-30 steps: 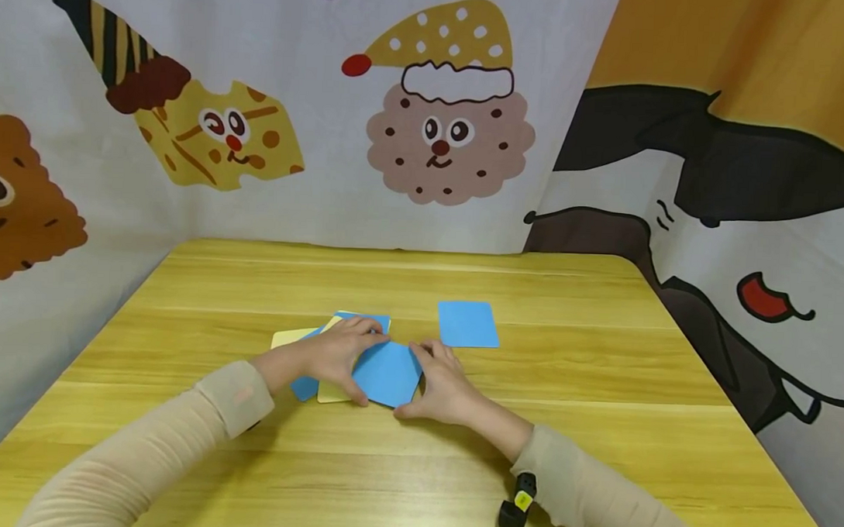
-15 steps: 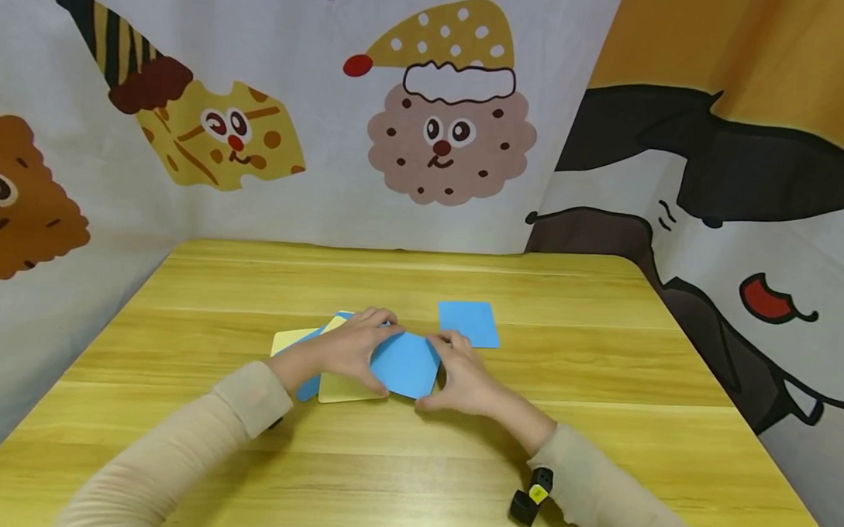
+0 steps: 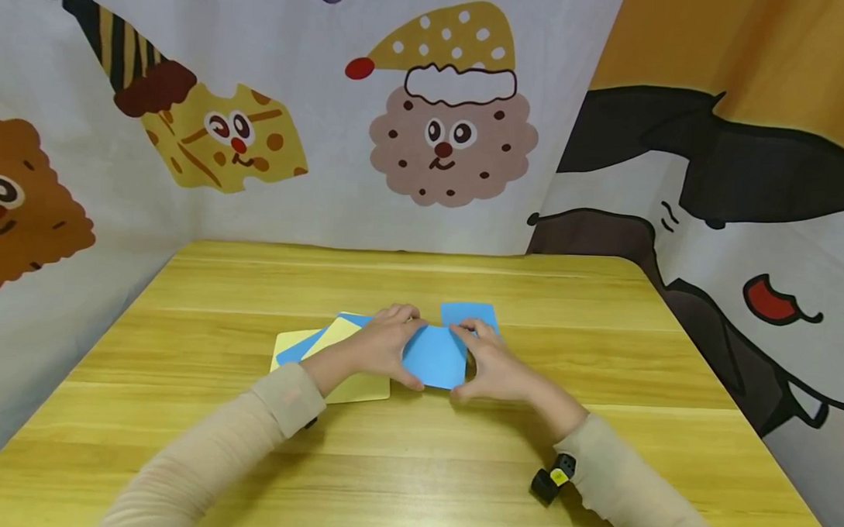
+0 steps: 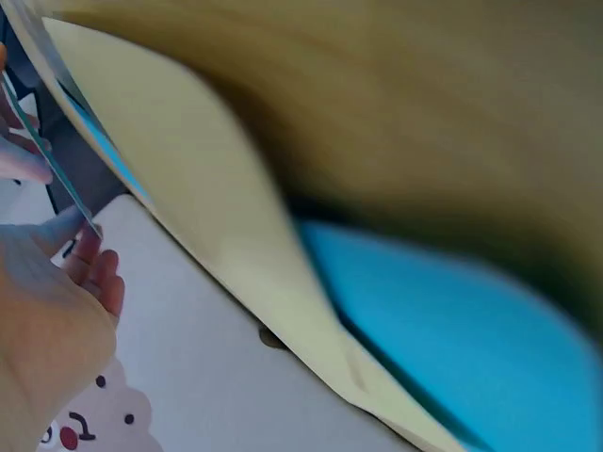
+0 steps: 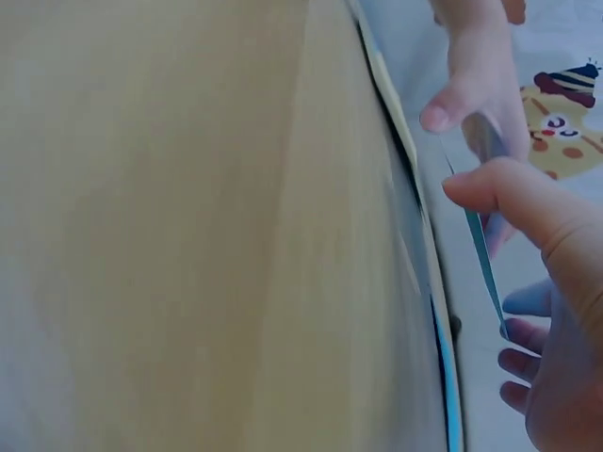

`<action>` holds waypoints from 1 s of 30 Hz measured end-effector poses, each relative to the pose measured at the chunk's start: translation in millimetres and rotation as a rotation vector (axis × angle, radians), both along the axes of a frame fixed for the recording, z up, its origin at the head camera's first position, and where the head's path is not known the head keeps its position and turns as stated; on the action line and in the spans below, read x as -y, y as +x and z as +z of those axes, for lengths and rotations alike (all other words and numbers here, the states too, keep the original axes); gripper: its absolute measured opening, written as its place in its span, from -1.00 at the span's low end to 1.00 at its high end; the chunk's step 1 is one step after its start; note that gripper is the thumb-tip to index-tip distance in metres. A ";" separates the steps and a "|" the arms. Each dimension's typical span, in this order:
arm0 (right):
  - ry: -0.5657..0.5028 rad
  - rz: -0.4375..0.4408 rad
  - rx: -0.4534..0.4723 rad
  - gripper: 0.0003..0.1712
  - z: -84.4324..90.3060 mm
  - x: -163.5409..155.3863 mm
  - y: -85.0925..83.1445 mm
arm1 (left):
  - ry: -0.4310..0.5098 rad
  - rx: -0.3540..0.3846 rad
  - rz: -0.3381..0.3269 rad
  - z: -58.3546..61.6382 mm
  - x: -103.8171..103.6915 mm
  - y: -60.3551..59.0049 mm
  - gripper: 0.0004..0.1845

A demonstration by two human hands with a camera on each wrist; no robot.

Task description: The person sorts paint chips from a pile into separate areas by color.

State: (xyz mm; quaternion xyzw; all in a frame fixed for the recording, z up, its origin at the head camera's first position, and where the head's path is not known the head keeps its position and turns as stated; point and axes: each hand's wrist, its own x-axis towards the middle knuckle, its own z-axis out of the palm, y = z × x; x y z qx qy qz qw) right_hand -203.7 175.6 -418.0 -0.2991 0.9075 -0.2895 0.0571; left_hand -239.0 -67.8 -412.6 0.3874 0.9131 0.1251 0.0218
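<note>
A blue square card (image 3: 435, 357) is held by its edges between both hands. On its left side, my left hand (image 3: 384, 344) pinches it between thumb and fingers; my right hand (image 3: 502, 369) grips the right side the same way. The left wrist view shows the card (image 4: 57, 174) edge-on, raised off the table. Another blue card (image 3: 471, 313) lies flat behind the right hand, partly covered by it. Left of the hands, yellow cards (image 3: 358, 387) and blue cards (image 3: 295, 350) overlap in a loose spread, partly hidden by the left hand.
The wooden table (image 3: 415, 465) has its far edge against a curtain (image 3: 256, 219) printed with cartoon figures. A small black device (image 3: 552, 479) is strapped at the right cuff.
Both hands have moved right and slightly away from me, carrying the blue card from above the spread towards the separate blue card. More of the yellow cards shows now.
</note>
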 end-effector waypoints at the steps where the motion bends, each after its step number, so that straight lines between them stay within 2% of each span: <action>1: 0.003 0.008 0.008 0.22 1.1 -2.8 -1.4 | -0.005 0.001 0.005 0.1 -3.0 -0.2 0.17; 5: 0.018 0.034 0.020 0.19 4.6 -14.1 -8.2 | -0.010 0.005 0.026 2.4 -15.1 -1.8 0.17; 15: 0.091 0.037 0.014 0.20 14.0 -37.3 -27.1 | -0.031 -0.012 0.083 7.0 -46.1 -9.5 0.20; 25: 0.125 0.047 0.057 0.19 24.6 -54.4 -49.2 | -0.014 0.026 0.127 4.3 -68.1 -26.2 0.15; 30: 0.137 0.048 0.091 0.17 22.1 -59.7 -62.2 | -0.017 0.057 0.144 4.6 -74.3 -35.6 0.16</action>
